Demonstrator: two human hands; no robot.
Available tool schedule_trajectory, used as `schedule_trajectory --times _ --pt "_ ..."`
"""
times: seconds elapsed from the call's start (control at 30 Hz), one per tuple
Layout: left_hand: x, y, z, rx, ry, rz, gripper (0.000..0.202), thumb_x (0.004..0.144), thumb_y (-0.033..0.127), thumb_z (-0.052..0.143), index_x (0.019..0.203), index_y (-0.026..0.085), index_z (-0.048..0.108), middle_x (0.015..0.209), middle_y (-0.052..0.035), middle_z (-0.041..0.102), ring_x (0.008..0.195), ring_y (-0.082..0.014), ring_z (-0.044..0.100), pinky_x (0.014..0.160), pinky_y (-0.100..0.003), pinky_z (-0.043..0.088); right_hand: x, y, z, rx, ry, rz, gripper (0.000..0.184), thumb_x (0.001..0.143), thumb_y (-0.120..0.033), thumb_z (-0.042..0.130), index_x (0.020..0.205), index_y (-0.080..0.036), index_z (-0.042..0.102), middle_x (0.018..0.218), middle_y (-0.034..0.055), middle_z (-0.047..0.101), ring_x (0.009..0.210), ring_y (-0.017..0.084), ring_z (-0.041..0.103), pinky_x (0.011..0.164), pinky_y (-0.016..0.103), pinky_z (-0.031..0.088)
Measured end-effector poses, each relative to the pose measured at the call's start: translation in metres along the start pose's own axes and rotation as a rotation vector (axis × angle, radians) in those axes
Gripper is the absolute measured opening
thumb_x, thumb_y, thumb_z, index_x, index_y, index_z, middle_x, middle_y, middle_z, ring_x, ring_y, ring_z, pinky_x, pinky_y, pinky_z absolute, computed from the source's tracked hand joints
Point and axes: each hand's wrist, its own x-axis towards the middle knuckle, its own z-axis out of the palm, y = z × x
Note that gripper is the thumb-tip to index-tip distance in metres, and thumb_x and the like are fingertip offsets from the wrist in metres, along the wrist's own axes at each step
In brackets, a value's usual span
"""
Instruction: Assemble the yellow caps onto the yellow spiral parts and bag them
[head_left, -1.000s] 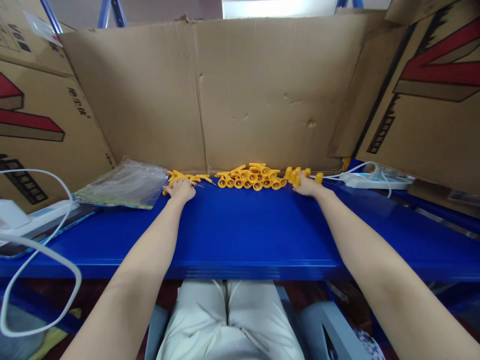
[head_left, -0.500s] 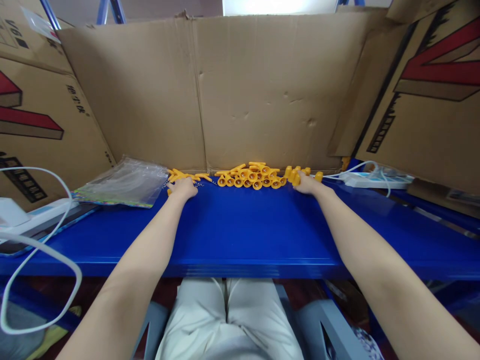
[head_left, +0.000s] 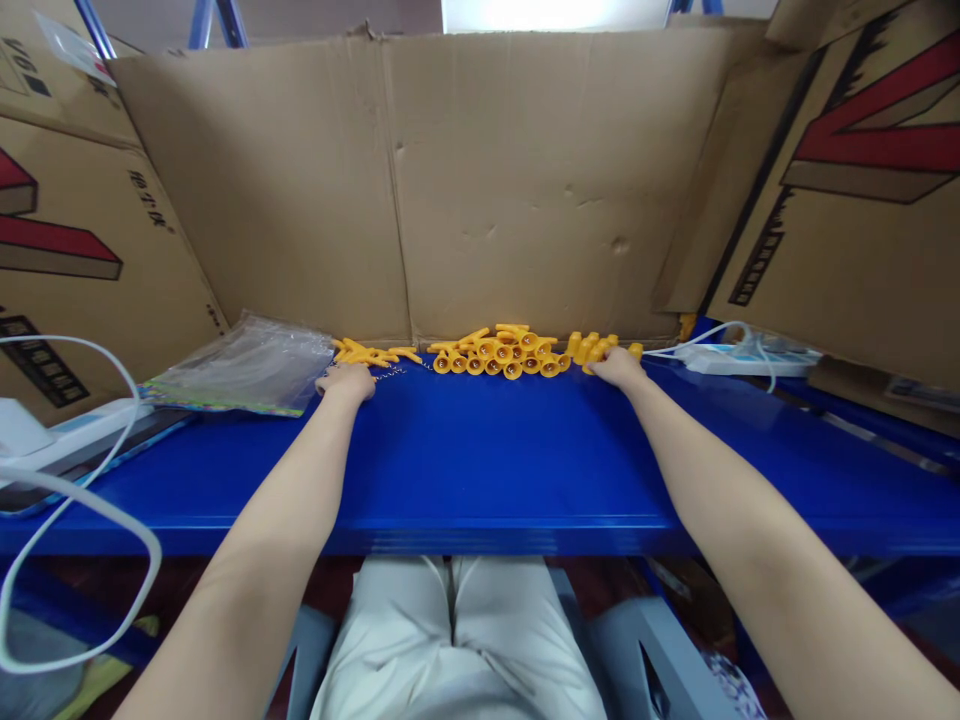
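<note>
Left hand (head_left: 345, 382) has slid a touch toward the left of the frame since half a second back, off the loose yellow bits (head_left: 373, 352) and onto the blue table (head_left: 487, 460). Right hand (head_left: 619, 368) has edged a shade right, fingertips in among the yellow caps (head_left: 596, 347) at the right end of the row.

Both arms are at full stretch. Left hand lies knuckles up, fingers curled under, and whether anything sits inside that curl I can't tell. Same story on the right: the fingers touch the caps, but whether they're clamped on one or just resting, no telling from here.

Between the hands sits the big yellow heap (head_left: 499, 355), packed tight at the foot of the cardboard wall (head_left: 525, 180). That wall reads to me as a backstop, keeping small rolling parts from slipping off the far edge, and the whole line hugs it.

What looks like a thin chain (head_left: 386, 373) lies just beside the left hand. Centre left, a clear plastic bag (head_left: 247, 365) lies flat. Far right is a white power strip (head_left: 739, 360).

Any writing? The left box (head_left: 67, 230) carries red and brown graphics and dark printed characters, too skewed to read. The right box (head_left: 870, 170) shows only a big red shape.
</note>
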Motion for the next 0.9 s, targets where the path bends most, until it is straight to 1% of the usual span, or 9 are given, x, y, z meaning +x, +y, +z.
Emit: schedule_trajectory --times 0.1,0.2,0.3,0.43,0.53,0.67,0.77,0.83,0.9 --pt "-0.003 0.002 -0.001 0.063 -0.042 -0.163 0.054 0.072 0.032 0.057 0.123 0.017 0.054 0.131 -0.0242 0.047 0.121 -0.0412 0.042 0.083 -0.054 0.045 0.0 0.002 0.003 0.001 0.027 0.02 0.038 0.07 -0.039 0.064 0.098 -0.013 0.065 0.108 0.0161 0.063 0.105 0.034 0.057 0.082 0.047 0.045" --pt "-0.005 0.003 -0.003 0.05 -0.045 -0.178 0.056 0.073 0.031 0.055 0.127 0.016 0.05 0.133 -0.024 0.045 0.12 -0.0408 0.043 0.08 -0.051 0.047 -0.002 0.004 0.005 -0.006 0.065 0.038 0.039 0.069 -0.044 0.065 0.096 -0.015 0.066 0.11 0.0171 0.062 0.111 0.038 0.052 0.081 0.054 0.044" --pt "-0.003 0.001 -0.001 0.033 -0.054 -0.183 0.058 0.073 0.032 0.056 0.129 0.017 0.049 0.134 -0.0238 0.044 0.118 -0.0401 0.045 0.08 -0.05 0.047 -0.002 0.006 0.006 -0.012 0.054 0.034 0.042 0.07 -0.048 0.064 0.096 -0.015 0.066 0.112 0.0202 0.059 0.117 0.042 0.046 0.082 0.059 0.041" --pt "0.003 -0.003 0.005 0.037 0.001 -0.184 0.06 0.071 0.036 0.058 0.128 0.018 0.05 0.129 -0.0243 0.049 0.116 -0.0393 0.048 0.082 -0.05 0.047 0.001 0.011 0.009 0.001 0.017 0.009 0.046 0.072 -0.051 0.062 0.097 -0.013 0.065 0.108 0.0231 0.059 0.113 0.045 0.047 0.08 0.066 0.038" --pt "0.008 -0.006 0.009 0.06 0.021 -0.16 0.058 0.071 0.036 0.059 0.125 0.017 0.053 0.124 -0.0238 0.053 0.114 -0.038 0.05 0.083 -0.047 0.047 0.005 0.013 0.012 0.033 0.008 -0.054 0.049 0.072 -0.053 0.062 0.1 -0.013 0.063 0.106 0.0234 0.059 0.11 0.043 0.049 0.08 0.065 0.038" --pt "0.006 -0.003 0.005 0.089 -0.017 -0.115 0.055 0.071 0.036 0.061 0.123 0.017 0.056 0.127 -0.0221 0.053 0.115 -0.0365 0.051 0.087 -0.044 0.047 0.004 0.01 0.012 0.091 -0.005 -0.129 0.048 0.074 -0.055 0.059 0.102 -0.016 0.063 0.104 0.0186 0.061 0.109 0.038 0.052 0.079 0.055 0.043" --pt "0.0 0.002 -0.003 0.079 -0.029 -0.047 0.052 0.072 0.036 0.06 0.119 0.013 0.057 0.127 -0.0207 0.054 0.115 -0.0339 0.052 0.09 -0.04 0.045 0.0 0.004 0.008 0.087 0.044 -0.024 0.038 0.075 -0.051 0.058 0.096 -0.021 0.064 0.103 0.0135 0.064 0.108 0.036 0.053 0.081 0.055 0.042" --pt "-0.005 0.007 -0.008 0.055 0.0 0.015 0.047 0.074 0.035 0.058 0.114 0.011 0.059 0.122 -0.0209 0.058 0.11 -0.0322 0.055 0.089 -0.037 0.046 -0.004 -0.001 0.003 0.104 0.087 0.058 0.03 0.075 -0.045 0.058 0.093 -0.022 0.064 0.104 0.0112 0.065 0.108 0.035 0.054 0.084 0.056 0.04" --pt "-0.009 0.013 -0.012 0.04 0.05 0.07 0.039 0.075 0.027 0.055 0.11 0.011 0.06 0.114 -0.0197 0.061 0.105 -0.0307 0.058 0.085 -0.035 0.046 -0.008 -0.008 -0.003 0.149 0.153 0.097 0.027 0.075 -0.039 0.057 0.095 -0.021 0.063 0.107 0.0107 0.064 0.108 0.033 0.055 0.088 0.053 0.039"
